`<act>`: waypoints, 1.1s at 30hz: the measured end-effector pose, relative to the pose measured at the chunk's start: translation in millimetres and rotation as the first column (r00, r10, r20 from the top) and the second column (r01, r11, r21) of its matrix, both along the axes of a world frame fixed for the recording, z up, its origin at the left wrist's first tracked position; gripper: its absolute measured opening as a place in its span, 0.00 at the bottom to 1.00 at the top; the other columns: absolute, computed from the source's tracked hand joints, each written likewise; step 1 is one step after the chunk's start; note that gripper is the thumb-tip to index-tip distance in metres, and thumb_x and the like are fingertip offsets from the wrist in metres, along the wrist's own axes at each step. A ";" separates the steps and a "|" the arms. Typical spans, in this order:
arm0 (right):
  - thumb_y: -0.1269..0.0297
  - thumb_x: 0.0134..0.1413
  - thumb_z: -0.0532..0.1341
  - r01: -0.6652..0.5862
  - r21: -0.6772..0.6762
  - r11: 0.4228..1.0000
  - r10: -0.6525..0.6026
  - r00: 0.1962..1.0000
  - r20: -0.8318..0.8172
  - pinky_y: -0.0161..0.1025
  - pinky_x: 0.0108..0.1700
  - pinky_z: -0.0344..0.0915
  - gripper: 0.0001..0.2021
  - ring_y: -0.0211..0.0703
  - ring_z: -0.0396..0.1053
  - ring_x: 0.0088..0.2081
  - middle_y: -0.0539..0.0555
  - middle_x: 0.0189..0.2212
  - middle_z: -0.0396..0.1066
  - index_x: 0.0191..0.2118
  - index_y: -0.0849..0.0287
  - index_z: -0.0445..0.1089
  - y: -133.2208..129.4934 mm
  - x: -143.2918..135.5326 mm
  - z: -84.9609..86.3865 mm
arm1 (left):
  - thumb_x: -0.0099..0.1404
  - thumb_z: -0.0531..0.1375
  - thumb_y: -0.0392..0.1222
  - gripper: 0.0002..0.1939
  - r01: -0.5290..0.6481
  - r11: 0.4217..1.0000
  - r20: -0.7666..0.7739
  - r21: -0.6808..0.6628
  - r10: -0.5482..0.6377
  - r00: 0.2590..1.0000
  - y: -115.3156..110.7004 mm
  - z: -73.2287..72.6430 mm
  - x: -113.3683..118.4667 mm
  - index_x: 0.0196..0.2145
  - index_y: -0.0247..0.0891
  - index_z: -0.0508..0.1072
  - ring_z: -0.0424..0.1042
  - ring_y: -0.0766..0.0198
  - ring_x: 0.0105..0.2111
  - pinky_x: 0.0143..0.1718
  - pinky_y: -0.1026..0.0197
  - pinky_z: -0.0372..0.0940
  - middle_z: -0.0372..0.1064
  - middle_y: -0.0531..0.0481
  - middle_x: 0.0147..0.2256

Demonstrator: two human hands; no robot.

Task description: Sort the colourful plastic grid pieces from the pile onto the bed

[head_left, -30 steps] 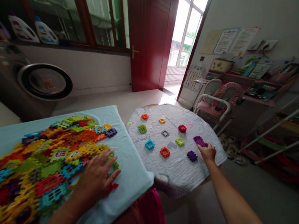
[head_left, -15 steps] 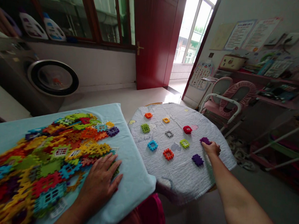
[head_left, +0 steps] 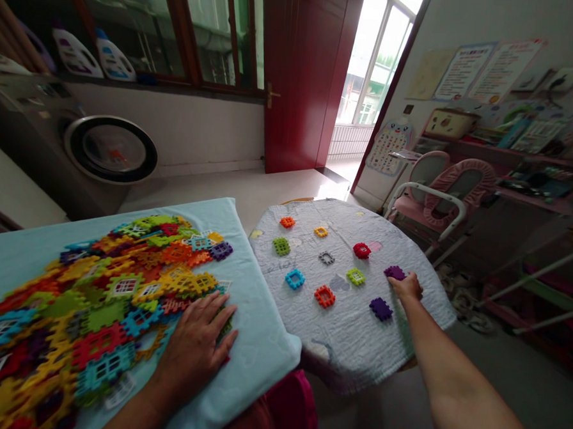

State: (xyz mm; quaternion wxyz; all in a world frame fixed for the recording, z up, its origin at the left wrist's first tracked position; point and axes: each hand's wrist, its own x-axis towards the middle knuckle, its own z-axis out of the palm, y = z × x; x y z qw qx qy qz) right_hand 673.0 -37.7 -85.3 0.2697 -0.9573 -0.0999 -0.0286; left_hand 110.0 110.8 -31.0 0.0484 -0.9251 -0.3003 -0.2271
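My right hand (head_left: 410, 288) reaches over the round table, its fingers closed on the edge of a purple interlocking building block (head_left: 395, 272) at the cloth. Just nearer me lies a dark purple block (head_left: 381, 308). Spread over the same cloth are a lime block (head_left: 355, 276), a red block (head_left: 361, 250), an orange-red block (head_left: 324, 296), a blue block (head_left: 294, 279) and several others, all apart. On the left table, my left hand (head_left: 200, 338) rests palm down, fingers extended, at the right edge of a heap of coloured blocks (head_left: 103, 314). Its palm partly covers some pieces.
A light blue cloth (head_left: 256, 322) covers the left table; a pale patterned cloth (head_left: 280, 329) covers the round one, with a gap between them. A pink chair (head_left: 412, 205) stands behind right, near a shelf rack. A washing machine (head_left: 110, 147) is at far left.
The view has shifted slightly, moving the scene a little to the right in the picture. Both hands keep nearly the same places, and the purple block stays under my right fingers.
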 end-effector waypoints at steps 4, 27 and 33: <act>0.50 0.41 0.65 0.004 0.037 0.999 -0.006 0.998 0.057 0.57 0.51 0.63 0.43 0.71 0.64 0.56 0.78 0.55 0.65 0.62 0.69 0.58 5.5 -21.3 15.5 | 0.68 0.57 0.48 0.17 0.012 1.000 0.017 -0.006 -0.012 1.000 0.5 0.2 0.7 0.52 0.43 0.74 0.66 0.47 0.59 0.60 0.41 0.59 0.70 0.42 0.56; 0.65 0.49 0.64 -0.979 0.122 0.162 0.980 0.174 0.095 0.48 0.54 0.65 0.19 0.54 0.71 0.49 0.61 0.46 0.74 0.49 0.60 0.73 184.6 -427.4 101.4 | 0.66 0.55 0.65 0.32 0.090 0.935 -0.142 -0.342 -0.146 0.979 -27.4 45.2 -48.8 0.63 0.51 0.62 0.51 0.42 0.66 0.64 0.29 0.45 0.59 0.45 0.64; 0.62 0.55 0.58 -0.928 0.230 0.293 0.938 0.326 0.119 0.45 0.49 0.65 0.13 0.50 0.72 0.43 0.59 0.40 0.76 0.44 0.62 0.73 201.9 -435.4 73.0 | 0.73 0.52 0.47 0.18 0.090 0.978 -0.088 -0.186 -0.108 0.990 -21.5 34.6 -46.1 0.58 0.48 0.68 0.61 0.52 0.60 0.63 0.39 0.53 0.67 0.46 0.58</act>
